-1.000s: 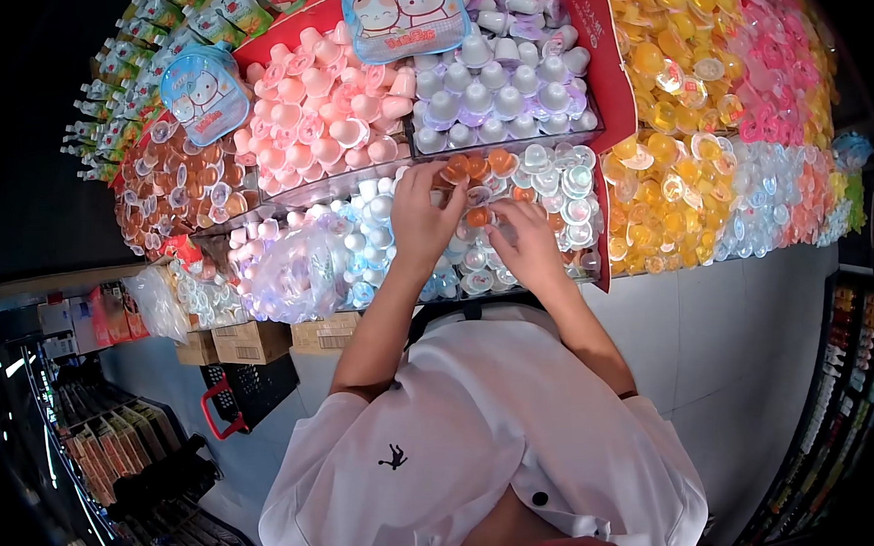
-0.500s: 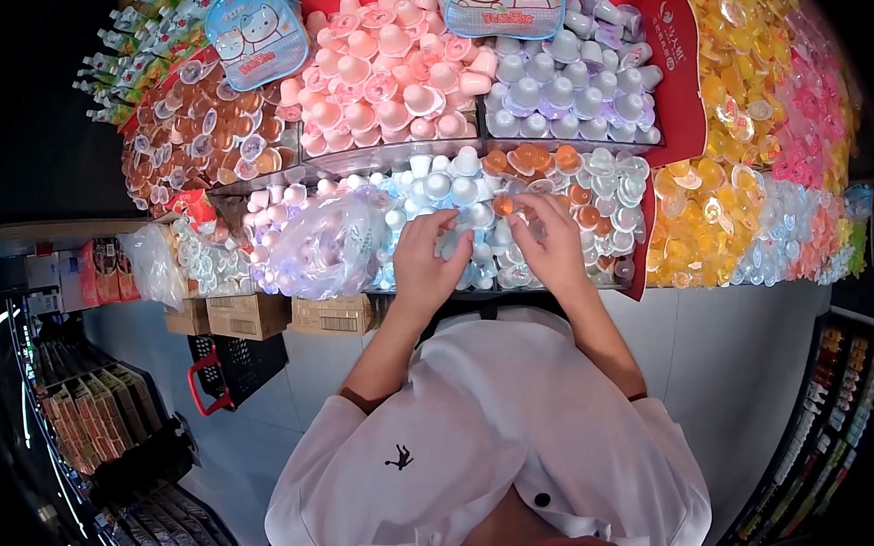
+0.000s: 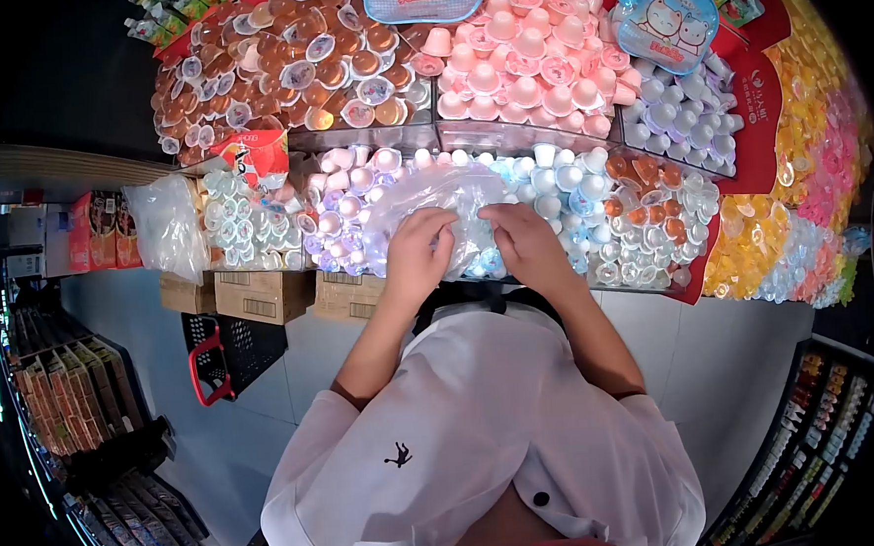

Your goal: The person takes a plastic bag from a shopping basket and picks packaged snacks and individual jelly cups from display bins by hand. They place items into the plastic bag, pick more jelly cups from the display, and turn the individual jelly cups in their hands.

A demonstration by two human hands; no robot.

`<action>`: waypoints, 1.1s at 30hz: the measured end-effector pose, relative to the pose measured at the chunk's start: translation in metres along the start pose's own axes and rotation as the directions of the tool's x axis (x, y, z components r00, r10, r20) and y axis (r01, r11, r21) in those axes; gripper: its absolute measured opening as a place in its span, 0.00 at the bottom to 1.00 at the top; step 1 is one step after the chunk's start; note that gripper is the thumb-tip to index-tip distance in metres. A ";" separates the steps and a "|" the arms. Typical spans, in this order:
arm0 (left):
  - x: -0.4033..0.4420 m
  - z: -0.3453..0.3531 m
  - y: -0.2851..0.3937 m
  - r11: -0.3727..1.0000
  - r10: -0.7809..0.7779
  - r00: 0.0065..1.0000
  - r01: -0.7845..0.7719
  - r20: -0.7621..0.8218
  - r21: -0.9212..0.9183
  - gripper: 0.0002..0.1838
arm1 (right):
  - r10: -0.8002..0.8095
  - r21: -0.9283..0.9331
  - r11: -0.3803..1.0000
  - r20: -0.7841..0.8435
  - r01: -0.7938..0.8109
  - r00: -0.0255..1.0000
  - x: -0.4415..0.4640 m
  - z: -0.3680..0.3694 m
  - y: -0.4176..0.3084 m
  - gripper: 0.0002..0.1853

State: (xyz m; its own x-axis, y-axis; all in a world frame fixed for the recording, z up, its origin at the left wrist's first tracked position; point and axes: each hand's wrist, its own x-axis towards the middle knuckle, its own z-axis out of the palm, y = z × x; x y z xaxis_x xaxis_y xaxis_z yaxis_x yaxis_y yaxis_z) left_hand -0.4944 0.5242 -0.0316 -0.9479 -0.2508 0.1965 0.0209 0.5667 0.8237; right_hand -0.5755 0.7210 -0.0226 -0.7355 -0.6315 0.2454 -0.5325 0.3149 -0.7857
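Observation:
A clear plastic bag (image 3: 444,186) lies over the white and lilac jelly cups at the front of the display. My left hand (image 3: 420,246) has its fingers curled in a pinch on the bag's near side. Opposite it, my right hand (image 3: 521,237) pinches the bag's right part, fingertips facing the left ones. What the bag contains, if anything, is hard to make out through the film. White and blue jelly cups (image 3: 559,181) sit just past my right hand, and lilac cups (image 3: 338,211) are left of the bag.
Brown (image 3: 278,64), pink (image 3: 524,56) and purple jelly cups (image 3: 681,112) fill the raised back bins. Orange and clear cups (image 3: 652,217) stand at right, yellow ones (image 3: 746,237) beyond. Cardboard boxes (image 3: 260,295) and a black basket with red handle (image 3: 232,353) are below left.
My view has shifted left, so the display appears farther right. Both hands have moved from the white and orange cups to the plastic bag and now grip it. The orange cup has left my right fingers.

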 end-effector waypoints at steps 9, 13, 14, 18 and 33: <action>0.010 0.006 -0.054 0.978 0.038 0.938 -0.106 0.345 0.182 0.08 | 0.296 -0.586 0.805 0.270 -0.088 0.916 0.003 0.053 0.007 0.19; 0.010 0.013 -0.060 0.958 0.000 0.934 -0.102 0.357 0.267 0.08 | 0.399 -0.689 0.714 0.252 -0.126 0.881 0.002 0.048 0.004 0.16; 0.010 0.013 -0.061 0.958 0.018 0.941 -0.113 0.337 0.264 0.08 | 0.373 -0.686 0.718 0.238 -0.116 0.897 -0.001 0.047 0.005 0.14; 0.013 0.010 -0.061 0.958 -0.073 0.890 -0.062 0.450 0.279 0.12 | 0.346 -0.650 0.750 0.226 -0.124 0.911 0.000 0.042 -0.004 0.13; 0.017 0.013 -0.051 0.937 -0.063 0.861 -0.124 0.504 0.328 0.16 | 0.314 -0.496 0.854 0.249 -0.157 0.916 0.002 0.019 -0.006 0.17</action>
State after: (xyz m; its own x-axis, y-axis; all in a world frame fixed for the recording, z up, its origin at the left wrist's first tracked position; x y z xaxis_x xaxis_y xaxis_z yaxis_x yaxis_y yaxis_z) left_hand -0.5159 0.5012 -0.0766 -0.9780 0.1445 -0.1508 0.0326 0.8189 0.5730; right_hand -0.5654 0.7043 -0.0285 -0.7365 -0.6564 -0.1633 -0.5467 0.7199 -0.4277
